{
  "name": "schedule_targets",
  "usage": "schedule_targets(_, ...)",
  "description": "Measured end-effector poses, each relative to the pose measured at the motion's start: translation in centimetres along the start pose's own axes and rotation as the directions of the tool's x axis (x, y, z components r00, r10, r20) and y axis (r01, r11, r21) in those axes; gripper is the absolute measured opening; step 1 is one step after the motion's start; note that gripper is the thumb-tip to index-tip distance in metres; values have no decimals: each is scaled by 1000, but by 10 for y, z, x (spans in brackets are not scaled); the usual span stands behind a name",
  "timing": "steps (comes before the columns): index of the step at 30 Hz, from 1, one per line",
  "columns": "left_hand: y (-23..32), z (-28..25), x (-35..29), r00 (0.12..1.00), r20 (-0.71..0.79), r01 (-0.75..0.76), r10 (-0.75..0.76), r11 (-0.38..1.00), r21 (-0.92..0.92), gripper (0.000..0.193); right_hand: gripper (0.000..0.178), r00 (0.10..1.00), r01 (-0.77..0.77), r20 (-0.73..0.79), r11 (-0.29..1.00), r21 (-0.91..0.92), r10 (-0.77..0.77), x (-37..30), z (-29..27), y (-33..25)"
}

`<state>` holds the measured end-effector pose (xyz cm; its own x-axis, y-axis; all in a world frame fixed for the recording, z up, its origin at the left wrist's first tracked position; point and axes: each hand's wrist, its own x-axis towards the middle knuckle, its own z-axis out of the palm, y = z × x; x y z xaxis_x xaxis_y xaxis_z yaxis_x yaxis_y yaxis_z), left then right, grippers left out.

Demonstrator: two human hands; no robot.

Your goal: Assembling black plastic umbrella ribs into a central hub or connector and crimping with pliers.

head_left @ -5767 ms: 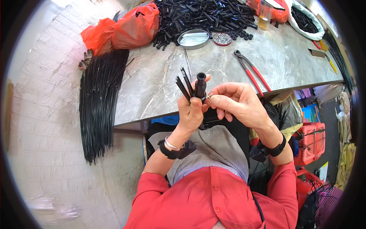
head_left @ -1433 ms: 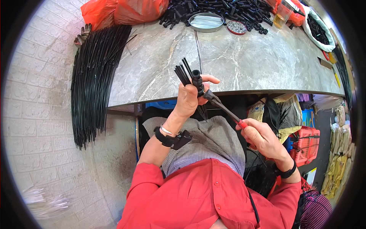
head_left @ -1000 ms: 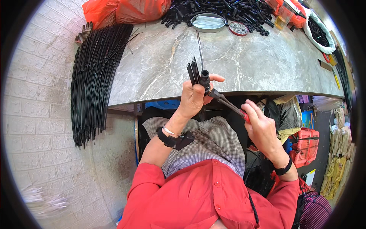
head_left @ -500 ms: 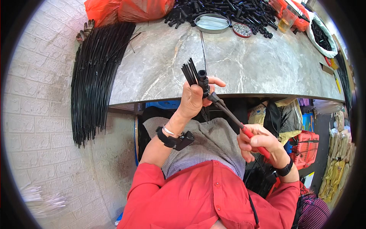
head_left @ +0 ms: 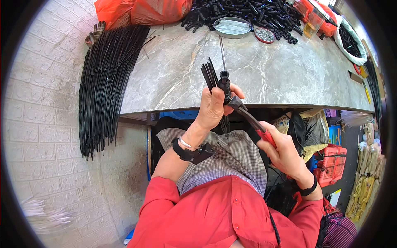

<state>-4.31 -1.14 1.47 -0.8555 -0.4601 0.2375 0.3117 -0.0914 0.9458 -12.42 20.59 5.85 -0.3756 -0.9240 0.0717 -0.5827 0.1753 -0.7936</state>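
My left hand (head_left: 211, 108) is closed round several thin black rods (head_left: 209, 74) and a black tubular plastic fitting (head_left: 224, 84), its open round end facing up. In my right hand (head_left: 284, 151) are long-handled pliers (head_left: 252, 120) with red grips. The jaws of the pliers meet the lower part of the fitting, just beside my left fingers; what exactly they bite on is hidden. Below my left hand, dark rod ends hang over the lap.
A grey marble-patterned table (head_left: 178, 70) lies ahead. Long black rods (head_left: 109, 82) overhang its left side. At the back are a heap of black fittings (head_left: 248, 12), a round tin of white sticks (head_left: 233, 27), a red dish of small metal parts (head_left: 264, 35) and a glass (head_left: 312, 25).
My right hand has moved up and closer to my left, its fingers now wrapped tighter round the red handles. The rods and fitting have shifted slightly right and down in view.
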Motion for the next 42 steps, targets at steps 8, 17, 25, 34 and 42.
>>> schedule_targets(8, 1, -4, -2, 999, -8, 53, -53, 998, 42, 91, 29, 886, -430, 424, 680, 594, 189, -5, -9, 7)
schedule_targets(17, -2, -3, -4, 997, 72, 4, -7, 999, 41, 90, 30, 814, -540, 547, 599, 592, 193, 2, -17, 1)
schedule_targets(25, 4, -1, -3, 997, 26, 67, -68, 997, 26, 89, 41, 902, -379, 391, 772, 510, 184, 6, -17, -8)
schedule_targets(34, -4, -7, -4, 1000, 5, 7, -7, 1000, 5, 84, 48, 862, -458, 506, 476, 751, 30, 8, -9, 8)
schedule_targets(42, -6, -9, -5, 1000, 12, 13, -12, 1000, -14, 84, 43, 834, -492, 552, 470, 733, 11, 11, -12, 8)
